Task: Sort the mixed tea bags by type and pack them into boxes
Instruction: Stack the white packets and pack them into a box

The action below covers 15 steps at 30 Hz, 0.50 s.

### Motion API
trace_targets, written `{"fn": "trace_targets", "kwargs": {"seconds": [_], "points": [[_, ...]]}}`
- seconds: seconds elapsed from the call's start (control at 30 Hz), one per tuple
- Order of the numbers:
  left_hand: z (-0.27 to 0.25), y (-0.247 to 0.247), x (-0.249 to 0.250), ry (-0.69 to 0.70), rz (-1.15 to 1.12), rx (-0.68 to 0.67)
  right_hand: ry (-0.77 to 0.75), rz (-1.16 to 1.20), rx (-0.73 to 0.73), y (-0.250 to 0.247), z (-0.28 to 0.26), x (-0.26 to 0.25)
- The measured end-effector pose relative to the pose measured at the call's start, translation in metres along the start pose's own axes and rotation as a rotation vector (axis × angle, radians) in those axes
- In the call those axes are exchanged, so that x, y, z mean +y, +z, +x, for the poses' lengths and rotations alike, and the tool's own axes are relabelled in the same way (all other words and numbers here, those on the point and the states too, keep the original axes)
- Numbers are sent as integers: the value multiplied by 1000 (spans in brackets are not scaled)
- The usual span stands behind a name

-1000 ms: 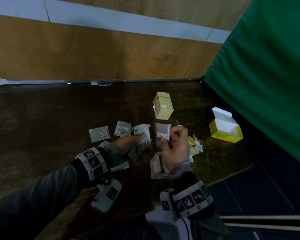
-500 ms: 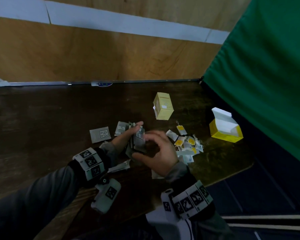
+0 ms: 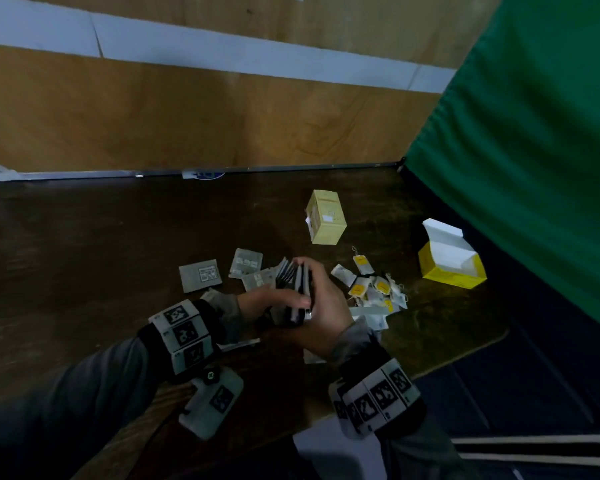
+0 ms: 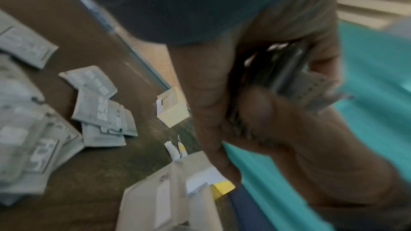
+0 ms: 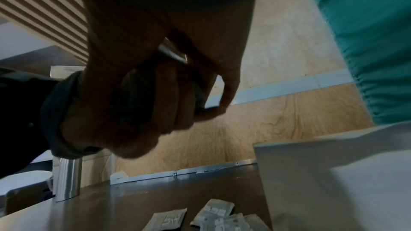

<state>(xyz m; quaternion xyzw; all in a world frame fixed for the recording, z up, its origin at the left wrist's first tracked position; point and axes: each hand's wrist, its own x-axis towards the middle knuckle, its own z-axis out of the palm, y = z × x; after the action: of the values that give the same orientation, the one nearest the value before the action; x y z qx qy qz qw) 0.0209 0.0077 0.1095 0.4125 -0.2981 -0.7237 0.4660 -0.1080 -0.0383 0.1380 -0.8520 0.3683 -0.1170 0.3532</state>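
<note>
Together both hands hold one stack of grey sachets (image 3: 293, 289) above the middle of the dark counter (image 3: 84, 254): the left hand (image 3: 267, 301) grips it from the left, and the right hand (image 3: 326, 306) wraps its fingers round the right side. Loose grey sachets (image 3: 200, 274) lie flat to the left. Paper tea bags with yellow tags (image 3: 373, 289) are heaped to the right. Farther off stands a closed pale-yellow box (image 3: 326, 221); an open yellow box (image 3: 451, 261) sits at the right edge.
</note>
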Motion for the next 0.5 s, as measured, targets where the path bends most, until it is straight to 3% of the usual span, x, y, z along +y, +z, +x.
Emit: {"fn": "trace_targets", "kwargs": {"seconds": [0.13,0.23,0.33,0.4,0.5], "points": [[7,0,-5,3,165,128,-53,-71,-234,-13,-3,12],[11,-4,-9,42,540,135,-122,-15,-262,-30,-9,23],[17,-5,-14,39,1075,192,126,171,-149,-45,-11,27],[24,2,-14,86,1160,262,305,298,-109,-43,-12,21],[34,19,-10,119,1250,250,361,339,-62,-31,-16,21]]}}
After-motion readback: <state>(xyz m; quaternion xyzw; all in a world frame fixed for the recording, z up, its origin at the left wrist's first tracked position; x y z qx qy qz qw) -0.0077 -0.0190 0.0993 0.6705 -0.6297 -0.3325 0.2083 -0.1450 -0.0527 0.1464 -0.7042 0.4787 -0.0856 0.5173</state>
